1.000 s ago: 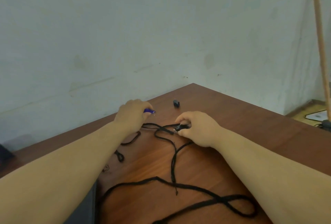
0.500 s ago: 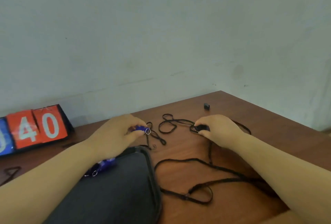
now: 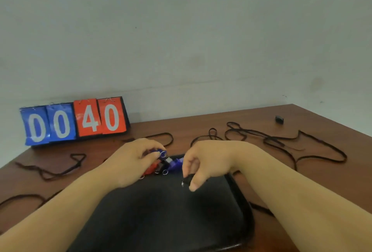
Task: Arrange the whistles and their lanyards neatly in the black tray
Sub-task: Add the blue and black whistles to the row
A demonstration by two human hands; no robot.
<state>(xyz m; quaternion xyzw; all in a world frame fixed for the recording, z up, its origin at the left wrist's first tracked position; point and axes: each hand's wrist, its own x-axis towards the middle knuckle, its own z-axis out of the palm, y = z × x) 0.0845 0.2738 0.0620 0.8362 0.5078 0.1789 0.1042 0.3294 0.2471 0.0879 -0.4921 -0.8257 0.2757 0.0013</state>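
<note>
Left hand [image 3: 130, 164], pinching a blue whistle [image 3: 159, 152], and right hand [image 3: 208, 159], pinching a black whistle [image 3: 187, 180], have reached the tray [image 3: 248, 219]; placing looks next.

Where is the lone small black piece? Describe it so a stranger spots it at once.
Start at the far right corner of the brown table, near the wall. A small black block lies there alone, beyond the tangled black lanyards. Unlike those long cords, it is short, boxy and touches nothing.
</note>
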